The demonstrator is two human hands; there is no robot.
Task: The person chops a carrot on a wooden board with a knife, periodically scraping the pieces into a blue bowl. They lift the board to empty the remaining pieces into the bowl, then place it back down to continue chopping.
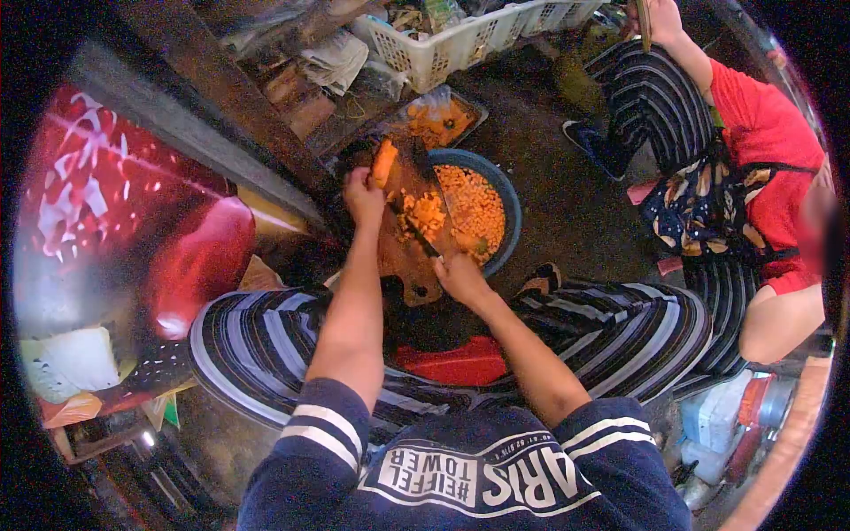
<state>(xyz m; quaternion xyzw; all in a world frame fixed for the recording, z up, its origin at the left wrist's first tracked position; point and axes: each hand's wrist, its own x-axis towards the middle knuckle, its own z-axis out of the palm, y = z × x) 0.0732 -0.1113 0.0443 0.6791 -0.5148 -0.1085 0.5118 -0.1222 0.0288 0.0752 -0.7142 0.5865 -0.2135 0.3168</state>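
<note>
My left hand (pixel 361 196) has its fingers closed around a peeled orange carrot (pixel 384 163), held tilted over the upper part of a wooden cutting board (pixel 397 252). In my right hand (pixel 460 276) is the handle of a knife (pixel 423 237); its dark blade points up and left across the board. Diced carrot pieces (pixel 422 213) lie heaped beside the blade. Just right of the board, and partly behind it, stands a blue-grey basin (pixel 512 217) filled with many small orange cubes.
Beyond the board sits a metal tray (pixel 474 119) with orange pieces in it. A white plastic crate (pixel 434 60) stands at the back. On the right sits another person (pixel 770 168) in a red top, one hand raised with something in it. A wooden beam (pixel 257 97) slants along the left.
</note>
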